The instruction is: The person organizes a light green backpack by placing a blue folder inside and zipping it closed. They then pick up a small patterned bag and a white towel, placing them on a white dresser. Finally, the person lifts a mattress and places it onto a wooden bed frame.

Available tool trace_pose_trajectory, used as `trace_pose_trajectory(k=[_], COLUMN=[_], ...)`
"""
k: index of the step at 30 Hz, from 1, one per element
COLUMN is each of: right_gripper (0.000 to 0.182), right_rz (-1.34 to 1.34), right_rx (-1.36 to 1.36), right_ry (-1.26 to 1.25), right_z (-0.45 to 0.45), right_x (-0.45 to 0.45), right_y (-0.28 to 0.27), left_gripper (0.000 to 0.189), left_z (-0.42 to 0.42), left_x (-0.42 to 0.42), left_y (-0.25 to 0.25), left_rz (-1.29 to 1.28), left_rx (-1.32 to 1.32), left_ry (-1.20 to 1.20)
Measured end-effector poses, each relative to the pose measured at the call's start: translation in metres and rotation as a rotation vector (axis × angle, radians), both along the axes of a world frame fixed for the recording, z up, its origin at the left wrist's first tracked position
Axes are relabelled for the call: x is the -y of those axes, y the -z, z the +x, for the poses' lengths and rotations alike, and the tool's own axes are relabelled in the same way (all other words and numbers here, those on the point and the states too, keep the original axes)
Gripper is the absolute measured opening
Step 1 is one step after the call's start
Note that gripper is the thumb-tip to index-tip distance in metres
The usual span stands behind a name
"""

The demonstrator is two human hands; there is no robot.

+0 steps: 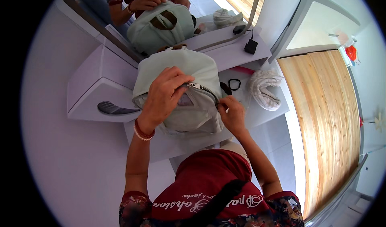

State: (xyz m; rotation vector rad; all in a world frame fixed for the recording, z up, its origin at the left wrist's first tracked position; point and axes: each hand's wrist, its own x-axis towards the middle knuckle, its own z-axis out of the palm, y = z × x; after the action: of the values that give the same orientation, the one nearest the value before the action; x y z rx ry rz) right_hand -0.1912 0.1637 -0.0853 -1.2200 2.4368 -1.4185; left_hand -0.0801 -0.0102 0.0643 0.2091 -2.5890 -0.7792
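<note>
A pale mint-green backpack [181,61] sits on the dressing table [156,147] in front of me. A dark zipper [209,91] curves along its upper edge, with a silver zipper pull [195,85] near the middle. My left hand [164,97] grips the fabric edge beside that pull, thumb and forefinger pinched together. On the bag's right side, my right hand [232,113] pinches the zipper's lower end; what lies between its fingertips is mostly hidden. Below the zipper, the front panel [193,118] sags in folds.
Behind the bag stands a mirror [199,43] reflecting it. A white drawer unit [102,88] is at left. To the right lie a black band [234,84], a pale rolled towel [265,89] and a black power adapter [251,46] on a shelf. Farther right is a wooden slatted surface [325,115].
</note>
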Motion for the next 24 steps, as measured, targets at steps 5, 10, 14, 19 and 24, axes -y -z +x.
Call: trace_pose_trajectory(k=[5,10,14,19,24], right_gripper=[0.011,0.012,0.012,0.009,0.009], right_rz=[-0.009,-0.084,0.005,-0.071,-0.110], right_rx=[0.572,0.474,0.610,0.478,0.282], right_ry=[-0.132,-0.171,-0.154,-0.137,-0.122], right_z=[-0.018,-0.018,-0.017,-0.010,-0.006], right_x=[-0.020,-0.019,-0.022,-0.021,-0.021], right_y=[-0.008,0.007,-0.002,-0.002,0.005], left_gripper=[0.023,0.023,0.022,0.019,0.016], left_z=[-0.005,-0.012,-0.014,-0.009,-0.014], left_x=[-0.026,-0.090,-0.092,-0.083,-0.082], left_y=[0.007,0.053,0.089,0.100,0.103], left_rz=[-0.358,-0.149,-0.258,-0.382,-0.134], left_rx=[-0.200,-0.188,0.098,0.301,0.217], left_ry=[-0.233,0.031,-0.119,-0.084,-0.153])
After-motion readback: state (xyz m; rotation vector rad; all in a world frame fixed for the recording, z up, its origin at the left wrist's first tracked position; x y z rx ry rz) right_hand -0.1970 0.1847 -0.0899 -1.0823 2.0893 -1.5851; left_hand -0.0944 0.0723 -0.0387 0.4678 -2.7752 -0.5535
